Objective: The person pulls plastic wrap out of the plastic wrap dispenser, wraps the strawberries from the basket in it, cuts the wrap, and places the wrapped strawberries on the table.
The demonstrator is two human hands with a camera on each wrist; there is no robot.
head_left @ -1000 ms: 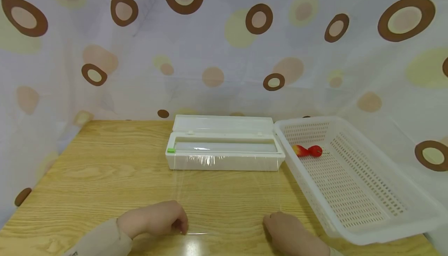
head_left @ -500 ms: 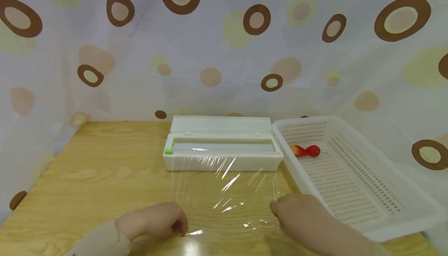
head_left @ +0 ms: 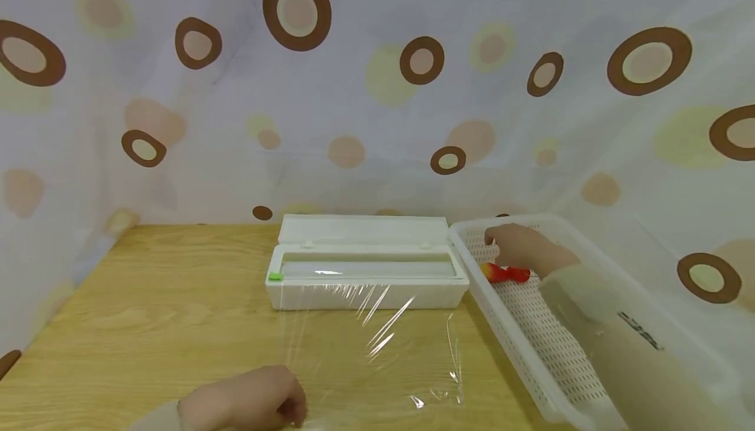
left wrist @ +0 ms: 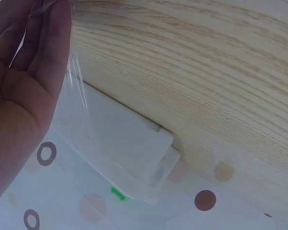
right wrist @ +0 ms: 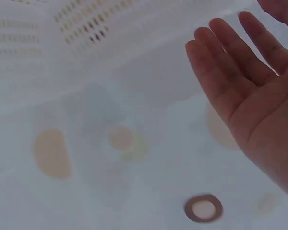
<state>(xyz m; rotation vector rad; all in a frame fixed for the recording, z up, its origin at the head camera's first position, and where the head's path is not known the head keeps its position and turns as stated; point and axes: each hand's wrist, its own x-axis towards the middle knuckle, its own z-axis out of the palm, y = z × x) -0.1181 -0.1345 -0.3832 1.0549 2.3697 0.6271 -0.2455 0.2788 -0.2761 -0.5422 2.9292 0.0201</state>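
Note:
My left hand (head_left: 248, 398) pinches the near edge of a sheet of clear plastic wrap (head_left: 377, 359), low in the head view. The sheet runs back to a white wrap dispenser box (head_left: 366, 296) with its lid raised and the roll (head_left: 366, 269) inside. In the left wrist view, the fingers (left wrist: 53, 43) hold gathered film. My right hand (head_left: 525, 247) is over the far end of a white basket (head_left: 501, 333), with relaxed fingers and nothing in them. Just below it lie a red-and-yellow fruit (head_left: 493, 272) and a small red round piece (head_left: 519, 275), partly hidden by the hand.
The basket stands on the right of the wooden table (head_left: 147, 313), against the box's right end. A green slider (head_left: 275, 276) sits at the box's left corner. A dotted curtain (head_left: 354, 90) hangs behind the table.
My right hand has let go of the film's right corner and moved up and right over the basket. That side of the film now lies creased. The left hand keeps its hold.

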